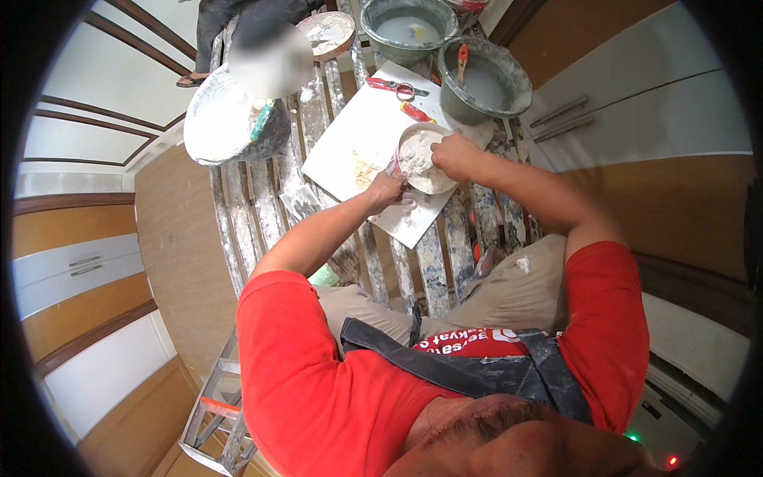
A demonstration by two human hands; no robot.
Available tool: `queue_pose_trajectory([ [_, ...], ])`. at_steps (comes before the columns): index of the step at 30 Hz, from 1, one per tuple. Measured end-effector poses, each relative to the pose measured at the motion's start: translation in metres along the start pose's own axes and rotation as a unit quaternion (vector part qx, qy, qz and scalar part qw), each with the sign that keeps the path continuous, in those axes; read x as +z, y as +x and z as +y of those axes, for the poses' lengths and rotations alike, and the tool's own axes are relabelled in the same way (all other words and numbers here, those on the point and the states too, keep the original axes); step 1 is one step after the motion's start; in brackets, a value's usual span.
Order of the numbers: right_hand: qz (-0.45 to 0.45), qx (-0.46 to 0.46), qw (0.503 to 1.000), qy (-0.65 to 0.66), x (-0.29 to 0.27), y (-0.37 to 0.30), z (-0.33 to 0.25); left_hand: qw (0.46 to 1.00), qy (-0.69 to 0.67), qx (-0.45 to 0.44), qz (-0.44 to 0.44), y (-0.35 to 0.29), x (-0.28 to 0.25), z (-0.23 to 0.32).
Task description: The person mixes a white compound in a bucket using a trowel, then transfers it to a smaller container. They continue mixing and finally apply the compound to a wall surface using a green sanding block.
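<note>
A round tub (434, 189) of white, lumpy plaster-like paste (416, 153) rests on a white board (350, 143) in front of me. My left hand (386, 191) grips the tub's left rim, thumb up at the edge and fingers underneath the side. Over the tub's right side, my right hand (456, 157) has its fingers closed and pointing down at the paste. Whatever it holds is hidden behind the fingers. A yellowish crumbly patch (364, 172) lies on the board just left of the tub.
Past the tub lie a red-and-yellow handled tool (417, 113), a tape roll (406, 91) and a red tool (383, 83). A dark bucket (497, 107) holds cloudy water and a brush (462, 60). A white-caked bucket (214, 123) stands left on the slatted platform (258, 207), near another person (208, 32).
</note>
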State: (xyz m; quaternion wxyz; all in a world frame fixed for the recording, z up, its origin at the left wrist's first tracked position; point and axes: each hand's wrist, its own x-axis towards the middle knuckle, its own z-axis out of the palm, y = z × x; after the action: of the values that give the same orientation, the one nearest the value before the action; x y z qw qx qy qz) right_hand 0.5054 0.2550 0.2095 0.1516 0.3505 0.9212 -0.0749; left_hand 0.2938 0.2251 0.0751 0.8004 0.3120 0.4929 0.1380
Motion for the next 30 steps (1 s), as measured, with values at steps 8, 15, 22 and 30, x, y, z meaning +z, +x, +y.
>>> queue_pose_trajectory([
  [8, -0.096, 0.105, 0.988, 0.067, -0.056, -0.007, 0.017, 1.000, -0.014, -0.018, 0.013, -0.004, -0.007, -0.004],
  [15, -0.032, 0.095, 0.993, 0.060, 0.009, -0.006, -0.010, 0.999, 0.024, -0.017, 0.015, 0.007, -0.007, -0.006],
  [22, -0.033, 0.202, 0.973, 0.106, -0.042, -0.003, 0.021, 0.999, 0.034, -0.018, 0.033, -0.008, -0.003, 0.002],
  [30, -0.082, 0.291, 0.940, 0.160, 0.000, -0.001, 0.012, 1.000, 0.009, -0.007, 0.012, -0.012, 0.004, 0.008],
])
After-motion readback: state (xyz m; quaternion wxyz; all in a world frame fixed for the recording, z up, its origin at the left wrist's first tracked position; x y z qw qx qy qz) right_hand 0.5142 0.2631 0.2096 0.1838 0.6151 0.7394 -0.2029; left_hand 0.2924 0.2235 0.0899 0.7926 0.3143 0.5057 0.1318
